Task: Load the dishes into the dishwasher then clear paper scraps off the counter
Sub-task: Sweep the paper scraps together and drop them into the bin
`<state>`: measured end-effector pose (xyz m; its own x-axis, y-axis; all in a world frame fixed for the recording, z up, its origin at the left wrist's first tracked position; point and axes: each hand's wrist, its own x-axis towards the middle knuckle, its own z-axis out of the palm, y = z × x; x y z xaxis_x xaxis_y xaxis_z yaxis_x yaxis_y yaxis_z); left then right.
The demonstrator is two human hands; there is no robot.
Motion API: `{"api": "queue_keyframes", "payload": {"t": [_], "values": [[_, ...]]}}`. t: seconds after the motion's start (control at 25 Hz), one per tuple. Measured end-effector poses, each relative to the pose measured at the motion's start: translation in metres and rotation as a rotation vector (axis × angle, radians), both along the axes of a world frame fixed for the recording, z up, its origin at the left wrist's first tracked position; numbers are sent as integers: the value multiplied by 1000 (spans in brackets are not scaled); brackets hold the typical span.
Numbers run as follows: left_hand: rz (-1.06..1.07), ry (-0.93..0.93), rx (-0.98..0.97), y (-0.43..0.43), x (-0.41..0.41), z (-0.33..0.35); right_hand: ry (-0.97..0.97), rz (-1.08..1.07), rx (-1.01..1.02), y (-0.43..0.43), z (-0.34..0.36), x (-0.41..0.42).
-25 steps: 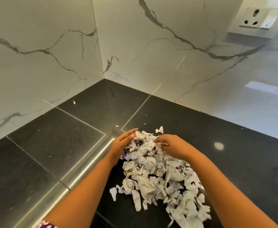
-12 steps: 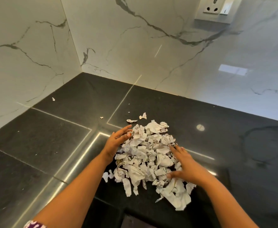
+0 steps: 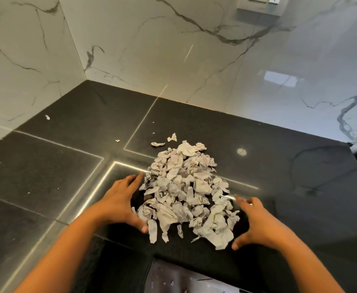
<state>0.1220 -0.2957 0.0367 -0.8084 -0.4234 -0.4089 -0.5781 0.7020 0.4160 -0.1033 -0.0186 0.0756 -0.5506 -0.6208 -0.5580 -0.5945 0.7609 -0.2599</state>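
Paper scraps (image 3: 186, 191) lie heaped at the centre of the black counter (image 3: 67, 166), where the left hand (image 3: 120, 199) at eight o'clock and right hand (image 3: 260, 227) at four, fingers spread and holding nothing, have drawn back from the heap's far end to flank it, seemingly ready to scoop.

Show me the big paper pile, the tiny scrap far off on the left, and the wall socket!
paper pile (image 3: 184, 187): head view, middle of the heap.
tiny scrap (image 3: 47, 117): head view, centre of the scrap.
wall socket (image 3: 259, 10): head view, its lower edge, at the top of the picture.
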Motion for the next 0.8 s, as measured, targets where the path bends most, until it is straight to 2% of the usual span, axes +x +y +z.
{"api": "queue_keyframes", "payload": {"t": [0.08,0.28,0.44,0.64,0.8], "values": [[-5,-34,-134,11,-2,-9,7,-14,-91,-9,-12,15],[231,340,-167,44,-40,-31,-103,-174,-434,-54,-33,14],[377,612,-20,59,-65,-21,-54,-224,-604,-83,-30,7],[432,775,72,58,-97,13,-99,-234,-760,-108,-4,-5],[508,762,72,48,-102,23,-119,-146,-754,-117,7,-21]]}}
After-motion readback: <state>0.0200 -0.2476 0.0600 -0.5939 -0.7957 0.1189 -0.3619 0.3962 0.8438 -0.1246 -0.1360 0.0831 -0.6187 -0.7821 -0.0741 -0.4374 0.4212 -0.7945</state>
